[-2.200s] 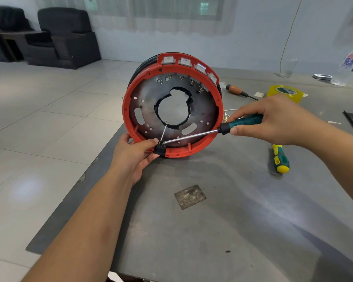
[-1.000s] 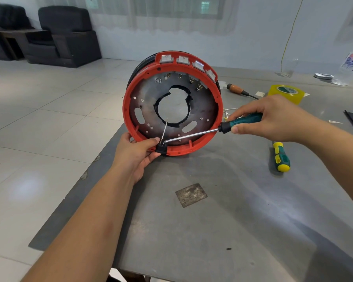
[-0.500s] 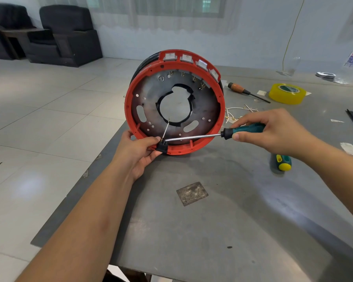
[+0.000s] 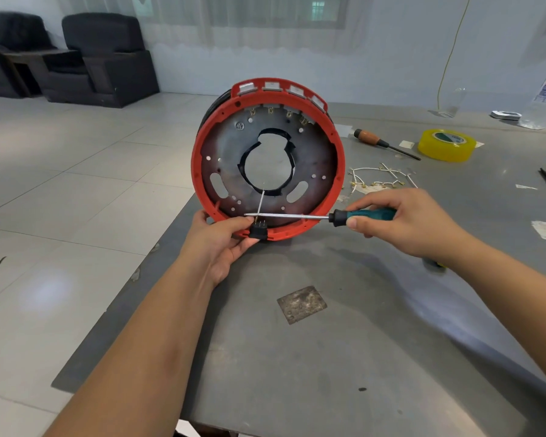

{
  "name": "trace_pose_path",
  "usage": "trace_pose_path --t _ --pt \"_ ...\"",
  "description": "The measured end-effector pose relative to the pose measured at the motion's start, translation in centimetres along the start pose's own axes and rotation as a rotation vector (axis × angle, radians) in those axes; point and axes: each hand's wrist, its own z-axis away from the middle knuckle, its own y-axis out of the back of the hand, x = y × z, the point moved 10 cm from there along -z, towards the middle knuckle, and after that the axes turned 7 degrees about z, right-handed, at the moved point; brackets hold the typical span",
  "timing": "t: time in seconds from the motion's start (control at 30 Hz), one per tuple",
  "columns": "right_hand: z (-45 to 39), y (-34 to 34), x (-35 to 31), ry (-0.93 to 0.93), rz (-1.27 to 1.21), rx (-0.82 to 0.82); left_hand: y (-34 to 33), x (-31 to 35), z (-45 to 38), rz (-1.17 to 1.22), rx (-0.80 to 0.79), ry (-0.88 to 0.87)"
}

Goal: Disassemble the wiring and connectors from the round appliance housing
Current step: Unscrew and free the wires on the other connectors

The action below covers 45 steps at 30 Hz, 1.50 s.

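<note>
Housing [image 4: 267, 159] is stood on edge at the counter's [image 4: 344, 357] near-left corner, open face toward the camera. Black switch [image 4: 258, 231] sits in the bottom rim, terminals up, one thin wire [image 4: 261, 200] running from it toward the centre hole.

Switch and rim are pinched by the left hand [image 4: 216, 244], thumb on top. Screwdriver [image 4: 312, 216] is gripped at the handle by the right hand [image 4: 404, 220], fingers curled round it; shaft lies nearly level, tip at the switch terminals beside the left thumb.

Step in hand, as judged: terminal to be pried off the switch. Tip is best seated under the connector, not the wire, and levered in small moves away from the thumb. Housing should be kept braced so it cannot roll.

Stripped wires [image 4: 382, 178] lie behind the right hand; tape [image 4: 446, 149] and a second screwdriver [image 4: 382, 143] further back.
</note>
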Motion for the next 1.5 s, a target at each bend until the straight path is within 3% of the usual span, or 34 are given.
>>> trace_pose_path --t 0.4,0.6,0.9,1.37,1.5 --pt "3.2 2.7 3.4 -0.076 -0.087 0.095 0.3 0.6 0.3 0.07 0.04 -0.084" --pt "4.5 0.9 4.5 -0.072 -0.097 0.003 0.4 0.7 0.2 0.107 0.037 -0.109" --pt "2.5 -3.7 1.8 0.112 0.148 -0.178 0.2 0.9 0.1 0.139 -0.025 -0.112" --pt "2.0 -5.8 0.3 0.184 0.33 -0.141 -0.3 0.5 0.2 0.152 -0.036 -0.116" --pt "0.3 -4.5 -0.6 0.072 0.157 0.051 -0.2 0.4 0.0 0.151 -0.021 -0.123"
